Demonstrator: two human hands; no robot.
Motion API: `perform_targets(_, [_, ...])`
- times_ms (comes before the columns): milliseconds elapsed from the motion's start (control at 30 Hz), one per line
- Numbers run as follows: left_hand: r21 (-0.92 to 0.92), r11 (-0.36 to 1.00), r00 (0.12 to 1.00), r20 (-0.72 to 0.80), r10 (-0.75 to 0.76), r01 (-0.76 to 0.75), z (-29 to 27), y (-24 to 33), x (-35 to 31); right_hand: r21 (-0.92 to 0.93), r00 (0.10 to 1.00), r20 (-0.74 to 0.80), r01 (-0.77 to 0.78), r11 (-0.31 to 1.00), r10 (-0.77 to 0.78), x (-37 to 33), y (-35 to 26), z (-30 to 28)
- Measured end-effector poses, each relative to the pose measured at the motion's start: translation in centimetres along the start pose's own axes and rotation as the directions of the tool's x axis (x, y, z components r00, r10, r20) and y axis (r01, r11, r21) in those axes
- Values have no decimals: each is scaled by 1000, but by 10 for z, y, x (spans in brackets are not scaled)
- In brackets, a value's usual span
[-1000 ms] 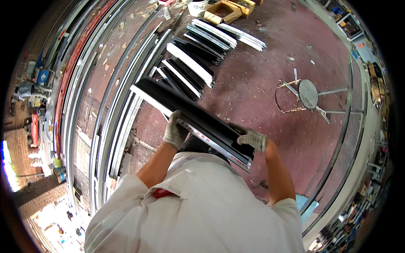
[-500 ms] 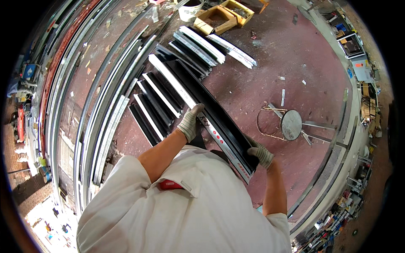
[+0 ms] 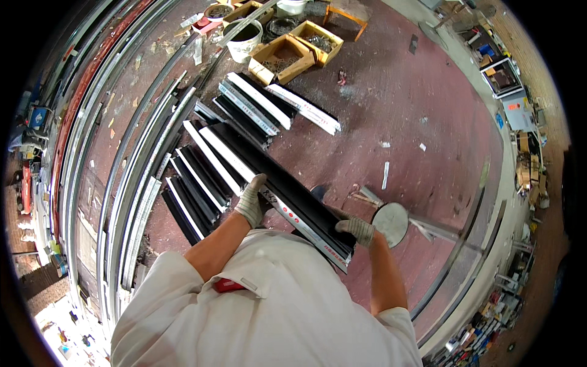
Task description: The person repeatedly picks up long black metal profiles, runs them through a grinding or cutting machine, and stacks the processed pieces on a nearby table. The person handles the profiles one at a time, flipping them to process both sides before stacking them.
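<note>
Long black bar with a white side strip, held in both gloved hands above the floor. The bar lies in front of the white shirt, slanting from far left to near right. In this view its far end overlaps the row of similar bars on the floor; whether it touches them cannot be told.

Grip: the fingers of the left hand are closed around the strip side at about mid-length, with the thumb at the strip's edge. The fingers of the right hand clasp the opposite side close to the near right end.

Handling (judged): the bar is probably stiff and awkward more from length than from weight. Its smooth faces may slip in knitted gloves, and its finish may scratch. Two well-separated holds on opposite long edges, one toward each end, should balance it best; the present holds leave the far end overhanging.

Appearance: straight, dark and slightly glossy, with lengthwise ridges. The strip carries handwritten marks, red dots and red print. Whether this is one profile or several nested together is unclear.
</note>
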State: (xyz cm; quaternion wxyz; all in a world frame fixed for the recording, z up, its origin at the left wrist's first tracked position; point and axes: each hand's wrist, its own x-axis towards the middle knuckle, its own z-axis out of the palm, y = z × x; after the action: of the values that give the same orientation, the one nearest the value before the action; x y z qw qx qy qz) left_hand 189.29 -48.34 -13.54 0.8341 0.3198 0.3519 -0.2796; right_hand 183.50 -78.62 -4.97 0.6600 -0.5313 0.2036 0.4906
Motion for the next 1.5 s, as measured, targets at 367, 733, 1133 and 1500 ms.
perform_targets(367, [-183, 979, 996, -55, 76, -85, 150, -23, 78, -256, 992, 126, 12, 967, 21, 1, -124, -180])
perform_targets(733, [-248, 967, 995, -99, 32, -56, 233, 28, 190, -282, 976, 101, -157, 947, 192, 58, -264, -259])
perform_targets(1133, [-434, 897, 985, -171, 13, -87, 270, 129, 362, -402, 962, 102, -194, 895, 254, 209, -406, -341])
perform_targets(1500, [-539, 795, 929, -363, 79, -278, 282, 198, 474, -456, 929, 237, -151, 877, 284, 372, -499, -391])
